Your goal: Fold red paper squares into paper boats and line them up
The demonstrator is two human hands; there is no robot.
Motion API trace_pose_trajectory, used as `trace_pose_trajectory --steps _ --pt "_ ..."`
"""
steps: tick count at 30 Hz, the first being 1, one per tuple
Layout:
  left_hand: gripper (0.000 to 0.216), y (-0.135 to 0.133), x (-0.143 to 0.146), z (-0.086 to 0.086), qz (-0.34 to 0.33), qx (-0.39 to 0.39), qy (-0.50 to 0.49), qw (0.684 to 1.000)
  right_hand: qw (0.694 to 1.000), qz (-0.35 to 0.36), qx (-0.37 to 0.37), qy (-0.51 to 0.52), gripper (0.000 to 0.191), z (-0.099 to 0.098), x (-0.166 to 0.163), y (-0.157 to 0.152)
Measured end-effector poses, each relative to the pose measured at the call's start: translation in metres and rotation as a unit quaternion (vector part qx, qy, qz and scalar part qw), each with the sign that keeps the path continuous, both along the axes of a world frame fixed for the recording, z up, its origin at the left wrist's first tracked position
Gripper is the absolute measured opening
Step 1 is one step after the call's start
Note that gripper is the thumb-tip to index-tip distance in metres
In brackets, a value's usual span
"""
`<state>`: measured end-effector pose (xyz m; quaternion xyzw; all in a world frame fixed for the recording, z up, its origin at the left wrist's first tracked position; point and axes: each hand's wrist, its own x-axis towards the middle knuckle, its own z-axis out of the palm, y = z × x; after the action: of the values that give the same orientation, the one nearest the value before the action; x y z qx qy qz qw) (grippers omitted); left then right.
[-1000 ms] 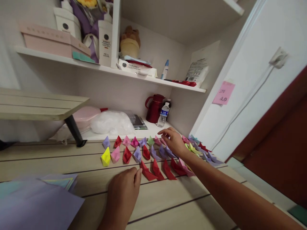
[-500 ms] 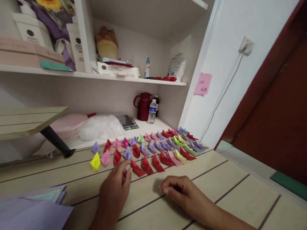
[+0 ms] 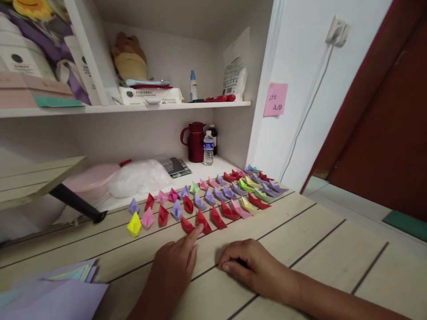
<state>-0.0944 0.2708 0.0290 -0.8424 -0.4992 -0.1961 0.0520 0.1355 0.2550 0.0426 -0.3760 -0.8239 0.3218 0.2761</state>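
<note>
Several small folded paper boats (image 3: 213, 200) in red, pink, purple, green and yellow stand in rows on the wooden tabletop (image 3: 300, 235). My left hand (image 3: 176, 266) rests on the table with its forefinger stretched out, its tip touching a red paper boat (image 3: 188, 225) at the near row's left end. My right hand (image 3: 248, 266) lies on the wood just right of it, fingers curled under, holding nothing that I can see.
Sheets of coloured paper (image 3: 56, 289) lie at the near left. Behind the boats a white shelf holds a red jug (image 3: 194, 142), a water bottle (image 3: 208, 148), a white plastic bag (image 3: 140, 177) and a pink container (image 3: 91, 178). A raised wooden board (image 3: 33, 178) juts in at the left.
My right hand drew back from the far boats and settled on the table near me. My left forefinger stretched out to the red boat. The view swung to the right.
</note>
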Motion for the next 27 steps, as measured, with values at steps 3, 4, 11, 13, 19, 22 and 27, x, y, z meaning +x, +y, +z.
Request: trace_pose_trajectory --steps 3,4,11,13,19,22,27 --pt "0.043 -0.0006 0.0016 0.0021 0.028 -0.009 0.015 0.999 1.0 -0.004 0.007 -0.01 0.016 -0.0012 0.0002 -0.0002" --pt "0.044 -0.0007 0.0018 0.0018 0.012 -0.003 0.022 1.0 1.0 -0.005 0.01 -0.013 0.016 -0.0018 0.0003 -0.0003" --pt "0.045 -0.0016 0.0037 -0.0047 -0.046 0.065 0.082 0.993 0.999 -0.002 0.018 -0.032 0.016 -0.0037 0.0006 -0.0003" --pt "0.044 -0.0018 0.0046 -0.0049 -0.042 0.072 0.09 0.992 0.999 0.0 0.019 -0.033 0.016 -0.0029 0.0007 -0.0001" --pt "0.041 -0.0011 0.0046 -0.0061 -0.047 0.084 0.103 0.99 0.999 -0.001 0.022 -0.035 0.016 -0.0029 0.0005 0.0" --pt "0.038 -0.0006 0.0047 -0.0069 -0.047 0.089 0.1 0.99 0.999 -0.003 0.025 -0.032 0.016 -0.0038 0.0001 -0.0003" --pt "0.033 -0.0022 0.0055 -0.0059 -0.046 0.094 0.086 0.991 0.999 -0.001 0.024 -0.026 0.015 -0.0041 -0.0004 -0.0008"
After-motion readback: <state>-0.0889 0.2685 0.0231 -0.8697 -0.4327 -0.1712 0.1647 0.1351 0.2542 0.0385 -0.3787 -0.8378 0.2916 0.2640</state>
